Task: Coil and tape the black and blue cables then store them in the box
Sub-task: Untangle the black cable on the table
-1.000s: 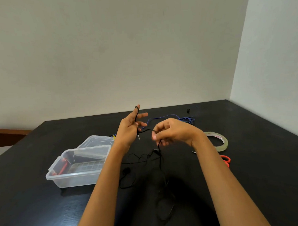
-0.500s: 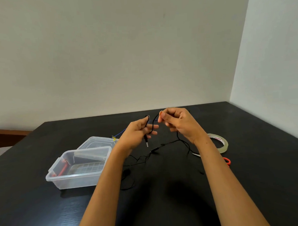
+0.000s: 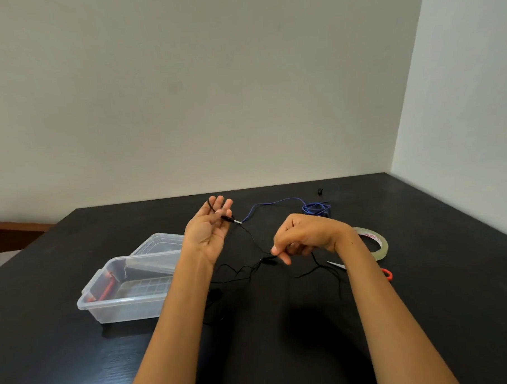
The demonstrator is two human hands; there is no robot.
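Note:
My left hand [image 3: 208,227] is raised with its palm toward me and fingers pointing up. The thin black cable [image 3: 250,235] loops over those fingers, and its plug end sticks out to the right, pinched there. My right hand [image 3: 303,239] is curled with fingers pointing down and pinches the same cable lower down. The rest of the cable trails in loose tangles on the black table [image 3: 282,350]. The blue cable [image 3: 315,209] lies bunched at the far side, one strand running left. The clear plastic box [image 3: 124,310] stands open on the left.
The box's lid [image 3: 161,242] leans behind it, and a red item [image 3: 105,289] lies inside. A roll of clear tape [image 3: 378,243] and orange-handled scissors [image 3: 386,274] lie to the right of my right wrist. A small black object [image 3: 320,191] sits near the far edge.
My right hand has dropped down and to the right, away from the left fingers, drawing the black cable out. My left hand has straightened its fingers upward.

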